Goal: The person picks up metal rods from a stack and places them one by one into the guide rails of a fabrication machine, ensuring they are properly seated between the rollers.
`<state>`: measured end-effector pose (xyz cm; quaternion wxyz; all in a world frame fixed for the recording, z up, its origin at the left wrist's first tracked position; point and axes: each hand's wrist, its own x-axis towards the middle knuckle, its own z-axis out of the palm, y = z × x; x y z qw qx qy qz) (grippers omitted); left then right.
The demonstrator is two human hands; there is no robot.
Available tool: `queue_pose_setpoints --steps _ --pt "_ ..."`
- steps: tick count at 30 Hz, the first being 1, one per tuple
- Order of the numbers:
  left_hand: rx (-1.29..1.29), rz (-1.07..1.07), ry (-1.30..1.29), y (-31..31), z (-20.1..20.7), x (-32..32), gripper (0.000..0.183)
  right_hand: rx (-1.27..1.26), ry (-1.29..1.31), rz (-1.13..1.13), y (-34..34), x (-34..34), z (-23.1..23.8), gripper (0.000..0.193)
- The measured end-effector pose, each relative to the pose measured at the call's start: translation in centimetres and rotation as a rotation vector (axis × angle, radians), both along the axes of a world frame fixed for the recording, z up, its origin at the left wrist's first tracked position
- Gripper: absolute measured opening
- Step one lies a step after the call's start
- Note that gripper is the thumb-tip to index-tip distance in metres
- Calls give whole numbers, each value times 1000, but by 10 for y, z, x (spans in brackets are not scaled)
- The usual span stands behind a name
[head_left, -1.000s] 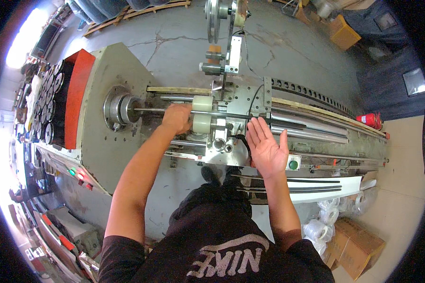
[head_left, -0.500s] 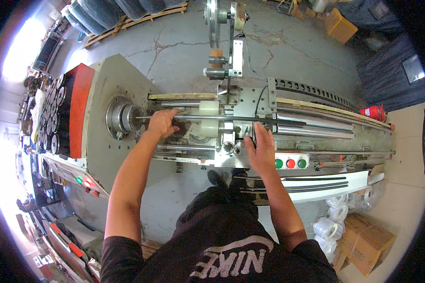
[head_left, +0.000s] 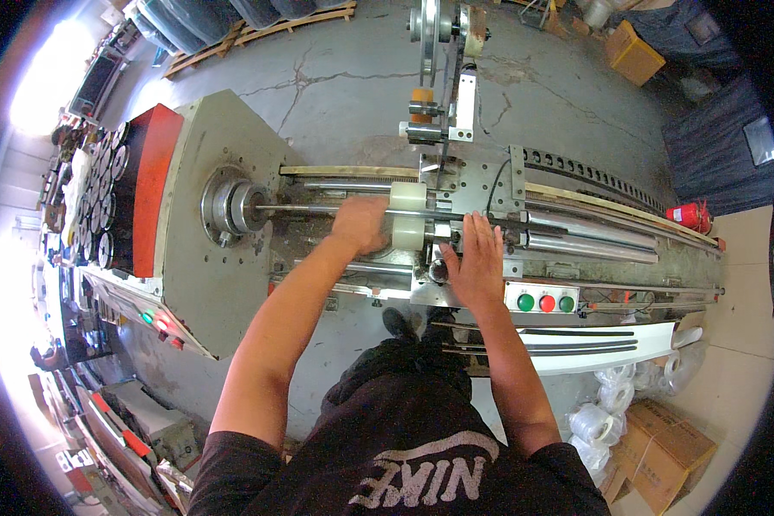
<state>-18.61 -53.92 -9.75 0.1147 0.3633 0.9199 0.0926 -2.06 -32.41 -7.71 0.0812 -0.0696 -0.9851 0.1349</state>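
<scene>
A long thin metal rod [head_left: 301, 208] runs from the round chuck [head_left: 242, 206] on the grey machine housing rightward over the carriage, its right part dark. My left hand [head_left: 359, 225] covers a stretch of it just left of the white rollers [head_left: 408, 196]; its fingers curl over the rod and are partly hidden. My right hand [head_left: 480, 262] is open, fingers stretched forward and thumb apart. It lies over the front of the metal carriage [head_left: 482, 176], with fingertips close to the rod.
Green and red push buttons [head_left: 547, 303] sit right of my right hand. Dark rods [head_left: 580, 347] lie on a white sheet in front. Above the carriage stands a wheel and belt assembly [head_left: 428, 39]. A cardboard box [head_left: 662, 451] and plastic-wrapped rolls [head_left: 593, 423] stand at lower right.
My left hand has moved right along the rod, from near the chuck to beside the white rollers, and its pointing fingers have curled. The carriage has shifted slightly right; my right hand stays at it.
</scene>
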Motion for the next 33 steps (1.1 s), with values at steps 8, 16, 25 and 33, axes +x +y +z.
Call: queue_pose_setpoints --steps 8,16,25,33 --pt "22 33 -82 -21 -11 -11 69 78 61 16 -16 -10 -18 68" --pt "-82 115 -10 -113 -25 -48 61 122 14 -55 -28 -23 -25 68" --pt "-166 59 -72 -81 -27 -51 66 201 -68 -128 -35 -23 -27 62" --pt "-71 -42 -139 4 -17 -16 73 288 -24 -68 -28 -21 -28 66"
